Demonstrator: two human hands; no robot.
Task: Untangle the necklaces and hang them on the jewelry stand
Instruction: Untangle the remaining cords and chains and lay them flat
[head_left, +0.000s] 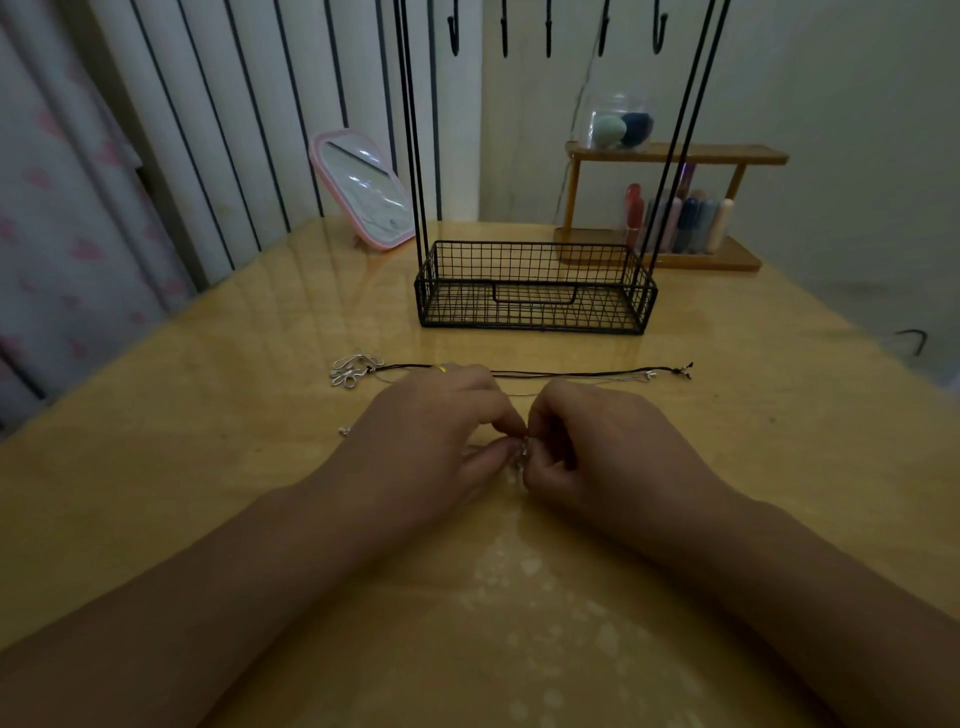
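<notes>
- A pink-patterned curtain (78, 249) hangs at the far left, beside a wall of white panels with dark vertical lines.
- A pink-framed mirror (363, 189) leans tilted at the far left of the glossy yellow tabletop (182, 441).
- A silver pendant (353, 370) lies on the tabletop left of centre, at the left end of a black cord necklace (571, 372) stretched out straight towards the right, with a thin silver chain just beside it.
- The left hand (431, 436) rests near the middle of the tabletop, its grip closed: thumb and fingertips pinch a small silver necklace piece (523, 451).
- The right hand (608, 441) meets it fingertip to fingertip, fingers curled tight, pinching the same silver piece from the right. What part of the necklace this is cannot be made out.
- The black wire jewelry stand (535, 291) stands beyond the hands, a mesh basket at its base with thin uprights rising to a row of hooks (550, 31) at the top edge.
- A wooden rack (675, 208) sits far right, holding coloured tubes below and a clear jar (618, 122) of sponges on top.
</notes>
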